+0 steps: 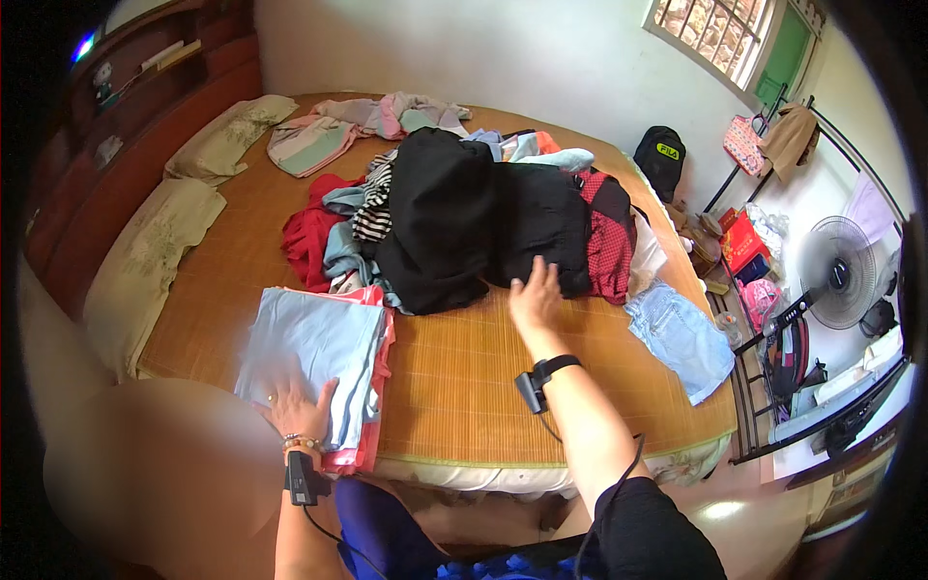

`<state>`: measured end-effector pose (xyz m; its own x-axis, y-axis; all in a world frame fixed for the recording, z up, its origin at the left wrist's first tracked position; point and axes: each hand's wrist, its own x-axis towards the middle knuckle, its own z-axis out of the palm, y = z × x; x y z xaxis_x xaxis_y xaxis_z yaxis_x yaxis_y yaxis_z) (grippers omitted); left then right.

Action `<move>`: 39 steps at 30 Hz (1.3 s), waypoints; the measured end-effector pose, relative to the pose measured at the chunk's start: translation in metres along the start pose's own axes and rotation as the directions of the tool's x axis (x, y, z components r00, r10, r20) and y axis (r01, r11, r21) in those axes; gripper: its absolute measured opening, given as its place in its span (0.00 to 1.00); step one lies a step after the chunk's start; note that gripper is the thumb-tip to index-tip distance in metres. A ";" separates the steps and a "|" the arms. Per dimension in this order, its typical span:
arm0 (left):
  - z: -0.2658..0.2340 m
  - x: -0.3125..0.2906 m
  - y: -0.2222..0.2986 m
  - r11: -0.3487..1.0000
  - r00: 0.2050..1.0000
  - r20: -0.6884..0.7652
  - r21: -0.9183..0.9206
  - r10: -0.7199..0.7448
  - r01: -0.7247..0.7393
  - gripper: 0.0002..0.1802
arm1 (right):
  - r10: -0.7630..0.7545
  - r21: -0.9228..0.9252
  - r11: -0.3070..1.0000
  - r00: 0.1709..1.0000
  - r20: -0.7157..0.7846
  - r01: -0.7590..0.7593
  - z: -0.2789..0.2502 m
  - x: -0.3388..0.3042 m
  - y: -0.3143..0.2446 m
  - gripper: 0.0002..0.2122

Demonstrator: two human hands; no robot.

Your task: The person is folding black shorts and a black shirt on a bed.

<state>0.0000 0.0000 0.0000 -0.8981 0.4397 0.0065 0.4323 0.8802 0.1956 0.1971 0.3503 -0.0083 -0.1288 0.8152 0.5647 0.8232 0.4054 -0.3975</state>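
On the near left of the bed lies a stack of folded clothes, a light blue garment (314, 329) on top and a red-pink one (384, 358) showing at its edge. My left hand (295, 411) rests flat on the stack's near part, fingers spread and slightly blurred. My right hand (536, 295) reaches to the near edge of a black garment (541, 217) with an elastic-looking band. Its fingers are apart and grip nothing; whether they touch the cloth I cannot tell. Another black garment (440, 208) is heaped beside it on the left.
The heap also holds a red garment (314, 227), a striped black-and-white one (373, 203) and a red-black patterned one (609, 242). Denim shorts (681, 338) lie at the bed's right edge. Pillows (155, 261) line the left. A fan (839, 274) and black rack stand right.
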 end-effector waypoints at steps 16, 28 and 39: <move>0.004 -0.033 -0.003 0.995 0.998 0.052 0.099 -0.020 0.015 0.45 | 0.196 0.709 0.394 0.807 0.557 -0.585 -0.047 0.012 0.084 0.21; -0.018 -0.057 0.029 0.798 0.830 -0.516 -0.399 0.211 -0.451 0.20 | -0.051 0.539 0.643 0.673 0.738 -0.544 -0.237 -0.159 0.171 0.20; 0.001 -0.236 0.190 0.037 0.640 0.479 -0.817 0.601 0.576 0.25 | -0.493 0.734 0.679 0.750 0.440 0.015 -0.288 -0.190 0.112 0.15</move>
<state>0.2940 0.0634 0.0342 -0.2771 0.8957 -0.3479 -0.5672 0.1398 0.8116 0.4733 0.1221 0.0484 -0.7462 0.5937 0.3013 0.1508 0.5914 -0.7921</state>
